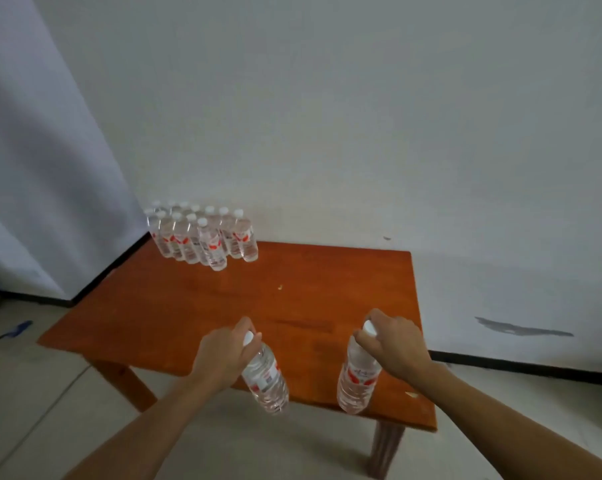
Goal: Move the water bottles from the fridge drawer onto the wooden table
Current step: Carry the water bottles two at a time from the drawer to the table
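My left hand [223, 355] grips a clear water bottle [266, 379] by its neck, just under the white cap; the bottle hangs tilted over the near edge of the wooden table [188, 306]. My right hand [393, 344] holds a second water bottle [356, 379] by its capped top, hanging roughly upright above the table's near right part. Several more water bottles [202, 237] with white caps and red labels stand grouped at the table's far left corner. The fridge drawer is out of sight.
A white wall [361, 133] runs behind the table, with a black skirting strip along its foot. A pale curtain or panel [33, 168] hangs at the left. The floor is light tile, with a blue object [15, 330] on it at the far left.
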